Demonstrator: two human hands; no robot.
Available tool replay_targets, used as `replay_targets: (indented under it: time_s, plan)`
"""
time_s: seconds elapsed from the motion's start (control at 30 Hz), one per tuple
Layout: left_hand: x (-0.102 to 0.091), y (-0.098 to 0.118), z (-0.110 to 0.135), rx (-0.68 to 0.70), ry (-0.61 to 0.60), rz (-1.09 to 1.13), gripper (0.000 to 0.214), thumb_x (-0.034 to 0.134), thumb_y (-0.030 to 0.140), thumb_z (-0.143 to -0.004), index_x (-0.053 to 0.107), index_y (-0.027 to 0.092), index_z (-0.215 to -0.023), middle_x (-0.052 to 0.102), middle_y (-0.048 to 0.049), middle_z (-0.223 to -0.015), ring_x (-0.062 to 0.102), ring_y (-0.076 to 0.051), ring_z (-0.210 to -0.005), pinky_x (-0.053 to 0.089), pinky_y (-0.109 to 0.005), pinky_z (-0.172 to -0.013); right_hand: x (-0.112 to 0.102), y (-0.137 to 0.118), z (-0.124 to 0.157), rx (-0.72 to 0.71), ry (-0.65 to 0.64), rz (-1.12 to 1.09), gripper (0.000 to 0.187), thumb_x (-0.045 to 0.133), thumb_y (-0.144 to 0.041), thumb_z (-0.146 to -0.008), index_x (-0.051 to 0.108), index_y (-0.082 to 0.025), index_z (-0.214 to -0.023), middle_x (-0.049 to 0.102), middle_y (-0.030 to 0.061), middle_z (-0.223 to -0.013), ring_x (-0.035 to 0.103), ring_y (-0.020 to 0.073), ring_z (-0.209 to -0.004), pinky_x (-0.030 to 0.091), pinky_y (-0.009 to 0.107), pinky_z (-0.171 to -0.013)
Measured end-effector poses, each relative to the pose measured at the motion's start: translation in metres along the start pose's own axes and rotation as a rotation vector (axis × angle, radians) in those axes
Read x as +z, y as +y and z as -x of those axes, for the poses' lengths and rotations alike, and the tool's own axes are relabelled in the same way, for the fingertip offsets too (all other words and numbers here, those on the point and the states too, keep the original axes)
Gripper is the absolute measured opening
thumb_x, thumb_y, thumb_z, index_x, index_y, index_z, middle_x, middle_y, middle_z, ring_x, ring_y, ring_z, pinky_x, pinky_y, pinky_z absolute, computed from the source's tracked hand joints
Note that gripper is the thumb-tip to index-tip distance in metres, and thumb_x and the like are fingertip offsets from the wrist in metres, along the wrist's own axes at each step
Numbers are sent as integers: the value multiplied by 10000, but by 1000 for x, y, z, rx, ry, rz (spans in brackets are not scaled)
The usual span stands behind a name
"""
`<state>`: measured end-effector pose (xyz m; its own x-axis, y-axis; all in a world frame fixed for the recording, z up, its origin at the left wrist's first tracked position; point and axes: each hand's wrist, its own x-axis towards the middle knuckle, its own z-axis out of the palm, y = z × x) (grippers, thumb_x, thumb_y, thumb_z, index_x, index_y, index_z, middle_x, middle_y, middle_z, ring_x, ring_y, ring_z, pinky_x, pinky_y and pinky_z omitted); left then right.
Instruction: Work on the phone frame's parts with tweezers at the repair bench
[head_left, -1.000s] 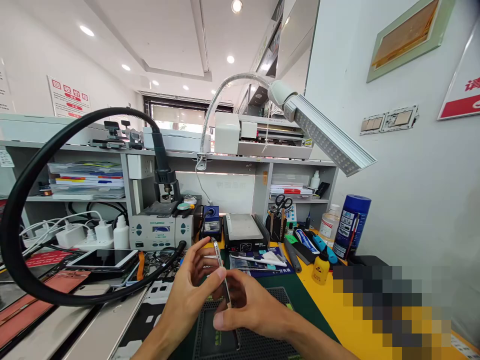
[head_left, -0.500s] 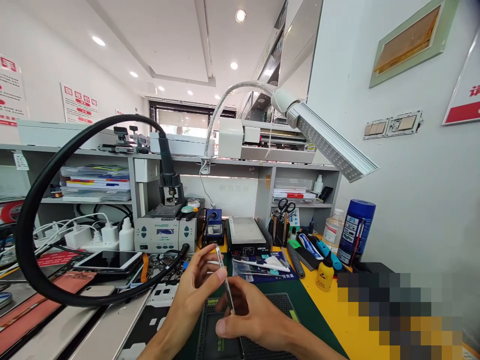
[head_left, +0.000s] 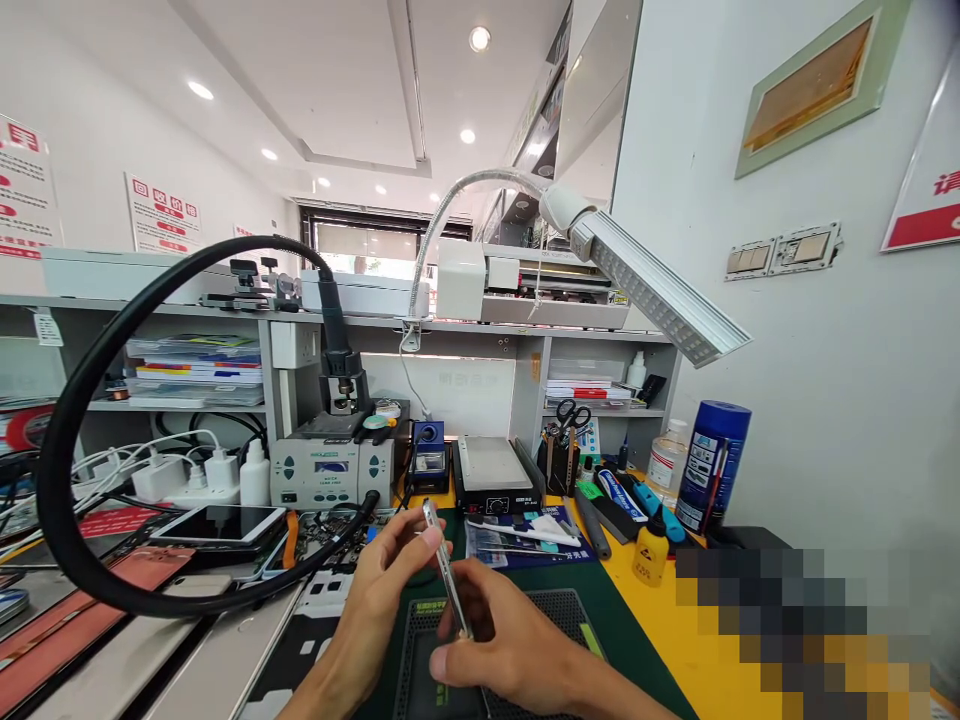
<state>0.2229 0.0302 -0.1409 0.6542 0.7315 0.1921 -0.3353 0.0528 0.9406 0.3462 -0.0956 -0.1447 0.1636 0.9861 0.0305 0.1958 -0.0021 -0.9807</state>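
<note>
A slim phone with a silver metal frame [head_left: 448, 572] is held up between my two hands, seen nearly edge-on, so its faces are mostly hidden. It leans with its top toward the left. My left hand [head_left: 379, 590] grips the upper part, thumb on the near side and fingers behind. Around the lower end closes my right hand [head_left: 510, 635], its thumb reaching across to the left. Below both hands lies a dark perforated tray [head_left: 559, 610] on the green mat [head_left: 622, 640].
A hot-air station [head_left: 330, 470] with a looping black hose [head_left: 56, 480] stands to the left. Behind the hands is a heating plate [head_left: 495, 465]. Blue packets with tools [head_left: 525, 535], a yellow bottle [head_left: 649, 555] and a blue spray can [head_left: 712, 465] sit to the right. A lamp [head_left: 667, 290] hangs above.
The phone's upper end has dipped slightly and moved a little to the left, along with my left hand. Both hands keep their hold on it.
</note>
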Motion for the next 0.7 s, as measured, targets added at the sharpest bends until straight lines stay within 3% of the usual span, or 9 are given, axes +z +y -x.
replay_targets:
  time_s: [0.13,0.43,0.7]
  plan:
    - [1,5,1,-15,-46,-55,628,763,571,-771,639,132,-1203,714,-128,-1140,654,-320,-1114,482,-410,-983,0,-2,1,-6,-2,19,483,831,-293,-706,582,-176,-1102,619,-7,-915,514,138,-733,366,263,-640]
    - [9,13,3,45,34,-159,740,808,630,-651,653,113,-1156,737,-99,-933,692,-308,-924,580,-383,-798,1,-1,0,-28,13,46,412,821,-276,-709,589,-181,-1036,606,-14,-901,505,147,-742,370,273,-646]
    - [0,2,-1,100,-101,-226,706,717,605,-786,532,139,-1283,665,-115,-1065,655,-312,-1047,531,-397,-914,2,5,-2,-57,22,16,417,819,-267,-716,578,-182,-1046,588,-9,-895,501,152,-734,372,278,-632]
